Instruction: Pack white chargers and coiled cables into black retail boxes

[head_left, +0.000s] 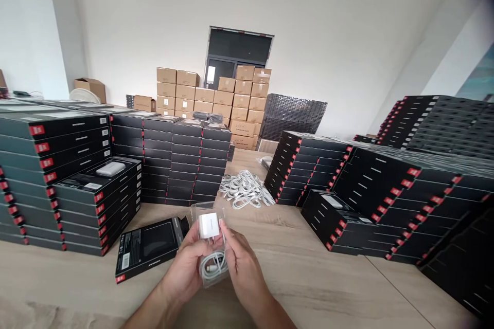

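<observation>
Between my two hands is a clear plastic tray (196, 213) that holds a white charger plug (209, 225) at its far end and a coiled white charging cable (213, 266) at the near end. My left hand (188, 262) grips the tray's left side, its thumb by the plug's prongs. Along the right side, my right hand (244, 262) is closed with its fingertips at the plug's edge. Just left of my hands a flat black box (150, 245) lies on the table, its end flap raised at the far right.
A pile of white cables (247, 189) lies beyond my hands on the wooden table (293, 277). Stacked black boxes (73, 149) rise at the left, and more black box stacks (389, 185) stand at the right. Brown cartons (224, 97) are piled against the back wall.
</observation>
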Motion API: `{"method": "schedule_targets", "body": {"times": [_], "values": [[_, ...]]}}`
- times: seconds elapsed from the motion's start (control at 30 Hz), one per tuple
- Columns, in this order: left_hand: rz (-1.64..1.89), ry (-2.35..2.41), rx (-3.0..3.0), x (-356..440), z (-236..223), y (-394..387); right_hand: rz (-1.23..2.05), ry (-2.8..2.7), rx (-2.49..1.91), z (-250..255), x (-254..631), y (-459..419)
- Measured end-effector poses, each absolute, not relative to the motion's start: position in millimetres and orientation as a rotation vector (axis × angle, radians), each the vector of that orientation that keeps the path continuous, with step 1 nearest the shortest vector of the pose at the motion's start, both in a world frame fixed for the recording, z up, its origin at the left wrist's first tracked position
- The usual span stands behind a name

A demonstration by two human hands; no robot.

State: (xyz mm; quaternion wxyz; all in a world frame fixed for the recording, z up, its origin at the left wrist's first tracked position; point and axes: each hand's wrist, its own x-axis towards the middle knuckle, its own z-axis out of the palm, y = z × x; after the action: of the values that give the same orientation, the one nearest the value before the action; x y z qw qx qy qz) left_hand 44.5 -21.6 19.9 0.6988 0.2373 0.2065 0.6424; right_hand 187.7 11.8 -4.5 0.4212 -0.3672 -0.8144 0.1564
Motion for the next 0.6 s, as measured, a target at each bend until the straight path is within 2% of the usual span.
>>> {"method": "schedule_targets", "body": {"times": [0.3, 0.6], "values": [[1.408, 0.461, 0.524, 37.9, 26.8, -24.7, 0.533, -1.986, -0.956, 0.7, 181.8, 6.2], [1.402, 0.433, 0.505, 32.3, 26.1, -17.7, 0.898, -1.912, -0.834, 18.8, 193.1, -2.0]]}}
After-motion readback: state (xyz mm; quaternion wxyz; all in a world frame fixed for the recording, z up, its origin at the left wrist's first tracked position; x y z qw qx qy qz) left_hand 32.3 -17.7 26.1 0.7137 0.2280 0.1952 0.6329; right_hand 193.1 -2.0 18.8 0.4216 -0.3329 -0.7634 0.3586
